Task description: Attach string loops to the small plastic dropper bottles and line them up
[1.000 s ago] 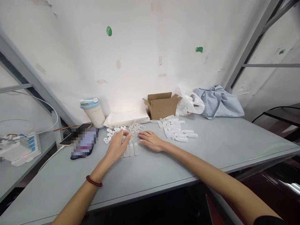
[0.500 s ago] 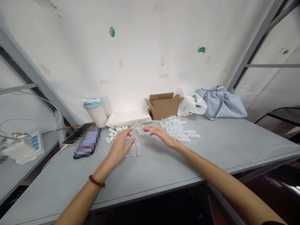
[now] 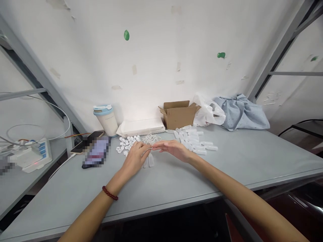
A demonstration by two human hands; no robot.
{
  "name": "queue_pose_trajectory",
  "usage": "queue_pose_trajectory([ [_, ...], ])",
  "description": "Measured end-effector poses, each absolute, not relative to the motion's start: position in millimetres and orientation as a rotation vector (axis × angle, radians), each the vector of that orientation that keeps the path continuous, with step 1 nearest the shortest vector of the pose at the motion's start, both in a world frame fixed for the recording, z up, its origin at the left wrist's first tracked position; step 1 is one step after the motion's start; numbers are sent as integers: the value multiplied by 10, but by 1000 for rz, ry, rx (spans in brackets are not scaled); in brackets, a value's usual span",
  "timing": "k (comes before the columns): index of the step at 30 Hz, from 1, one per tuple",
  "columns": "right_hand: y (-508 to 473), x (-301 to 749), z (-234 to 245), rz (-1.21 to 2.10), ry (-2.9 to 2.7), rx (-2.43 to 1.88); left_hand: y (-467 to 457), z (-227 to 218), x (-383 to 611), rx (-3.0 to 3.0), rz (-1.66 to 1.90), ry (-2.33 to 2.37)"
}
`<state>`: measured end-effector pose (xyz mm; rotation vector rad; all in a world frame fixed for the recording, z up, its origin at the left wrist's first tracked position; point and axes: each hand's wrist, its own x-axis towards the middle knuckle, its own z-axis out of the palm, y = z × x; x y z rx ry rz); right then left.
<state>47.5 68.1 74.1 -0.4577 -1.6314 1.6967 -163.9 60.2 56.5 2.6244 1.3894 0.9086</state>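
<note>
My left hand (image 3: 137,155) and my right hand (image 3: 174,150) meet at their fingertips above the middle of the table. Both are closed in a pinch, and a bit of thin white string shows at the fingertips. Just below my left thumb lie clear flat plastic tags (image 3: 150,160), partly covered by that hand. Behind the fingers is a tangled pile of white strings (image 3: 151,138). Several small white caps (image 3: 122,144) are scattered left of it. Clear plastic tubes or sleeves (image 3: 193,137) lie heaped beyond my right hand.
Along the wall stand a cup with a blue lid (image 3: 107,121), a stack of white sheets or bags (image 3: 141,126), an open cardboard box (image 3: 179,116), a white plastic bag (image 3: 208,114) and a blue cloth bundle (image 3: 242,112). Phones (image 3: 97,153) and a power strip (image 3: 39,156) are at left.
My hands have come together from a short distance apart, and their fingers have closed at the string. My left hand now covers more of the tags. The view has shifted slightly.
</note>
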Motion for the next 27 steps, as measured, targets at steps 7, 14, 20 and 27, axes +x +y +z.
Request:
queue_pose_trajectory([
  [7,731,481,730,1379,-1706,-881,697,526,-1674,2347,1052,1552],
  [14,851,641,684,414,-2047,-1301,822,528,-1745,1584,1217,1492],
  [20,863,832,793,-73,-2221,-1836,782,616,-1740,1561,1275,1487],
  [27,856,1000,884,-43,-2203,-2136,734,607,-1695,1581,1234,1421],
])
